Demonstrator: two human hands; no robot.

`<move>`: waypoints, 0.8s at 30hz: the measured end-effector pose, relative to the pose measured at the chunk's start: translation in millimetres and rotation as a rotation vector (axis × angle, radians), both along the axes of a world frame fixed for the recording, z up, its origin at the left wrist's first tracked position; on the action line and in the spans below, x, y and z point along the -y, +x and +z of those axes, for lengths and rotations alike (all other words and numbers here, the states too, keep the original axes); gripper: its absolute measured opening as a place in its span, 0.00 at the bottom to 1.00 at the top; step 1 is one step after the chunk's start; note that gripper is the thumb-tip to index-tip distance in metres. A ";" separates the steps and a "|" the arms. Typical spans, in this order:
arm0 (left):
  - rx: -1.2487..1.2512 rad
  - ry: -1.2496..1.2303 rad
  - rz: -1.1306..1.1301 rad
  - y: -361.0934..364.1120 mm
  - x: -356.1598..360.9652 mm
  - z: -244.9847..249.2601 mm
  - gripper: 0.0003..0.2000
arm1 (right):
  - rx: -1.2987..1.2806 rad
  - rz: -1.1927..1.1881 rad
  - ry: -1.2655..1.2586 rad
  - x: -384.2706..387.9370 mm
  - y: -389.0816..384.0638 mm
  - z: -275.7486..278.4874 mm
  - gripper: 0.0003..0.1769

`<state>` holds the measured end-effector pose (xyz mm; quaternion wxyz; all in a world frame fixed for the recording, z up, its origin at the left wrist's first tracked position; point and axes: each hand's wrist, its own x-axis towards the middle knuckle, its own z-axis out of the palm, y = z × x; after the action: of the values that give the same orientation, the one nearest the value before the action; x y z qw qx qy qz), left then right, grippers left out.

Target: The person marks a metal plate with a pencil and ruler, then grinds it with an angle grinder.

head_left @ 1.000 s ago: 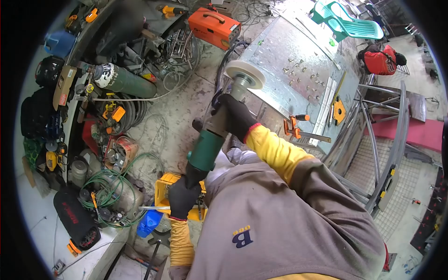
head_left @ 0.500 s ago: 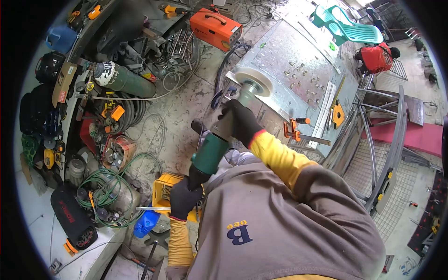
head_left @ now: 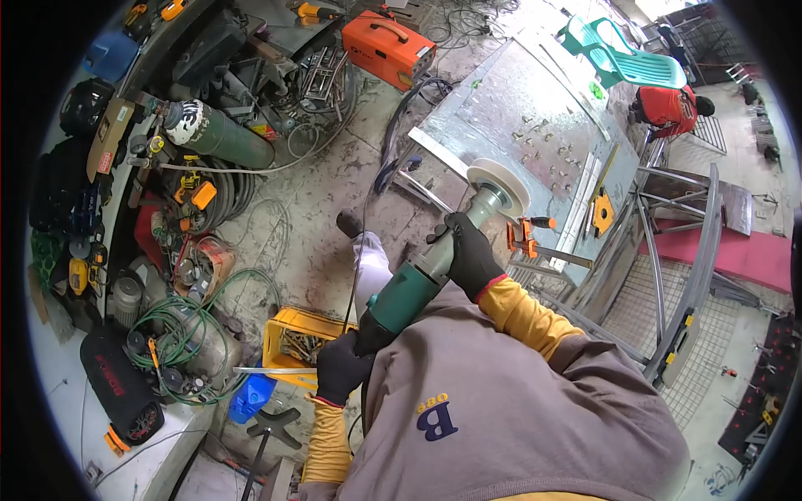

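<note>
Fingers (head_left: 462, 240) of left hand (head_left: 341, 369) and right hand (head_left: 470, 255) stay clamped on the green polisher (head_left: 408, 288). Its buffing wheel (head_left: 499, 185) has slid along the tabletop (head_left: 511, 98) edge toward the orange clamp (head_left: 525, 235).

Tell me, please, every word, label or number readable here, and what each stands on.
"B": large dark blue letter on the back of the grey shirt.
Small orange characters above it: too blurred to read.
Red lettering on the black bag: blurred.
White markings on the green gas cylinder: unreadable.
Label on the orange welder: too small.
No text visible on the green polisher in the left hand and right hand.
</note>
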<state>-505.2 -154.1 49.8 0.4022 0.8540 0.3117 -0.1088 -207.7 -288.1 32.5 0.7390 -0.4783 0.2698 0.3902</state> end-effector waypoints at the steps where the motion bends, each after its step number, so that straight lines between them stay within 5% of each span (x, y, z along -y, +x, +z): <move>1: -0.028 -0.011 -0.011 -0.4 -1.2 0.2 0.17 | -0.002 0.000 0.000 1.4 -2.1 -12.9 0.15; 3: -0.009 -0.002 0.012 -3.4 -8.8 -5.2 0.17 | 0.612 0.405 -0.066 -8.5 -5.7 -28.5 0.15; 4: 0.010 0.007 0.038 -5.6 -13.4 -7.9 0.17 | -0.072 0.029 0.099 -27.9 7.2 -26.2 0.16; 11: 0.062 0.177 0.076 -4.6 -48.8 -22.5 0.16 | -0.046 0.144 0.133 -107.3 18.9 -8.5 0.09; 24: -0.054 -0.012 -0.040 8.5 0.5 16.2 0.19 | 0.066 0.083 0.043 10.3 10.8 -31.3 0.15</move>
<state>-496.7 -154.6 66.1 0.3964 0.8544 0.3045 -0.1417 -196.9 -298.4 1.2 0.7410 -0.4856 0.2167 0.4100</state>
